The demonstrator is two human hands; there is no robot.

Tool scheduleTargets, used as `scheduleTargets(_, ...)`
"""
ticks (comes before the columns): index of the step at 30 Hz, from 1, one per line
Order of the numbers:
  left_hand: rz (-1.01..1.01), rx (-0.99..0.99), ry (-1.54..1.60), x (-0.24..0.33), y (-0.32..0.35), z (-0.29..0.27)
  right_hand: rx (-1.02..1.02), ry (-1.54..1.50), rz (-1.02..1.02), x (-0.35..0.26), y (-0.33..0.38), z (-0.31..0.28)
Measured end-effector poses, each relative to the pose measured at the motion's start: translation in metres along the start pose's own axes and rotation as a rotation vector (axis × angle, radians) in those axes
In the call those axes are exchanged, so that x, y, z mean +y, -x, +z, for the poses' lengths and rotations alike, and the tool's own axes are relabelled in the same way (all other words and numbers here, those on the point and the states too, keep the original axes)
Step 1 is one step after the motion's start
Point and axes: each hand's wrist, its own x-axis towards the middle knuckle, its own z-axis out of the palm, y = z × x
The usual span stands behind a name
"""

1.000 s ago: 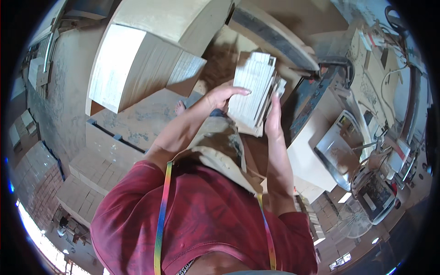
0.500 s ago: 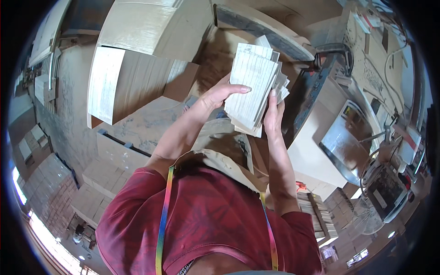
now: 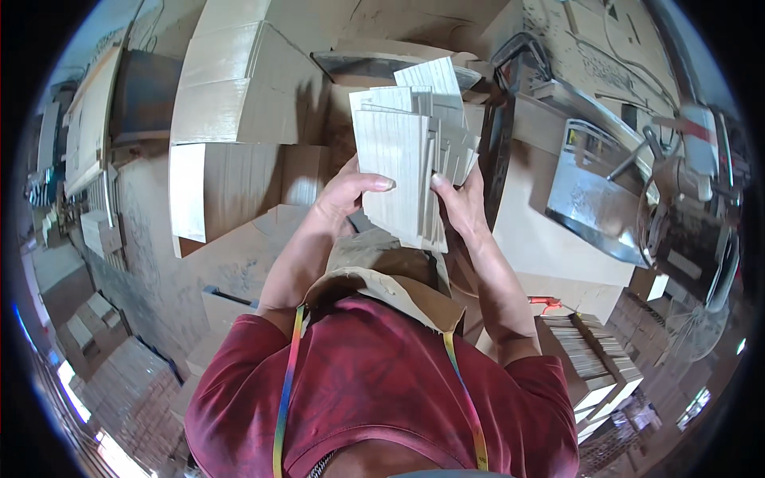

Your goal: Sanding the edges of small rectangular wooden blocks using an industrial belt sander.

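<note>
A loose stack of thin, pale wood-grain boards (image 3: 390, 155) is held up in front of my apron between both hands. My left hand (image 3: 348, 193) grips its left side, thumb lying across the top board and fingers hidden behind. On the right edge, my right hand (image 3: 466, 205) closes round the stack with its thumb pressed on the board edges. The boards are unevenly fanned. One (image 3: 438, 77) sticks out at the far end, and several step out to the right.
A cardboard carton (image 3: 215, 99) stands at the far left beside a packed row of similar boards (image 3: 243, 183). On the right are a pale work surface (image 3: 530, 215) and a shiny metal machine housing (image 3: 586, 191). A bundle of boards (image 3: 582, 346) and a red-handled tool (image 3: 545, 302) lie lower right.
The stack has shifted left and is turned more upright, its boards fanned wider. My right thumb has moved from the side onto the board edges. The whole view has swung round.
</note>
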Motion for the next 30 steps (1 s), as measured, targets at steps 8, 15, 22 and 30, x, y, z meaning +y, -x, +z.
scheduleTargets(8,0.037,-0.071,-0.043,0.017,-0.043,-0.027,0.204,-0.003,-0.271,0.017,-0.031,0.021)
scheduleTargets(15,-0.166,-0.008,-0.122,-0.015,-0.045,-0.057,0.123,0.054,-0.286,0.032,0.005,0.022)
scheduleTargets(22,-0.194,-0.141,0.066,-0.010,-0.060,-0.044,0.378,-0.346,-0.032,0.030,-0.024,-0.040)
scheduleTargets(30,-0.318,-0.541,0.245,-0.040,-0.130,-0.077,0.286,-0.069,0.404,-0.052,-0.068,-0.070)
